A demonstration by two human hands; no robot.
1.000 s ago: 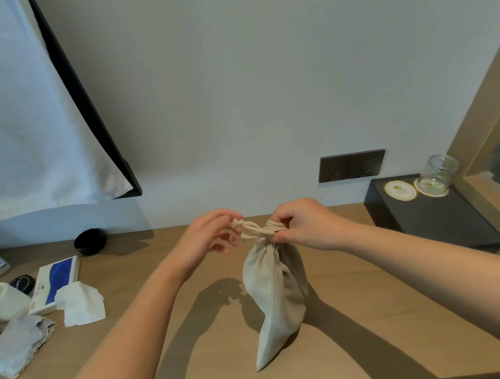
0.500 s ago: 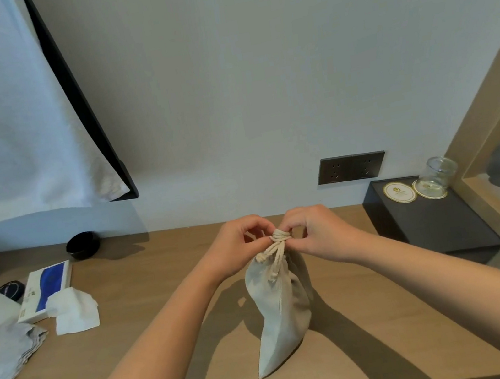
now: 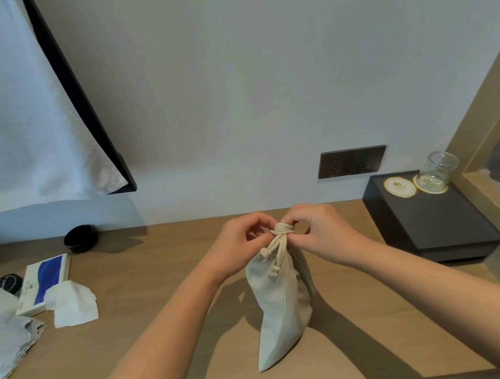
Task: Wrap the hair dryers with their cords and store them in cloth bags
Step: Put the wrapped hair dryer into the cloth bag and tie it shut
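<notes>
The beige cloth drawstring bag [image 3: 280, 300] stands upright on the light wooden desk [image 3: 129, 308], its lower corner pointing toward the camera. Its neck is gathered closed, with the cream drawstring cord [image 3: 283, 229] wound round it and two knotted ends hanging down the front. The left hand [image 3: 238, 247] and right hand [image 3: 322, 233] flank the neck, fingers curled, fingertips pinching the cord windings. Right of the bag lies a black rectangular tray [image 3: 439, 223] carrying a clear glass tumbler [image 3: 437, 171]. Behind the bag, a grey socket panel [image 3: 351, 161] is set in the wall. Well left of the bag lies a white crumpled tissue [image 3: 71, 304].
</notes>
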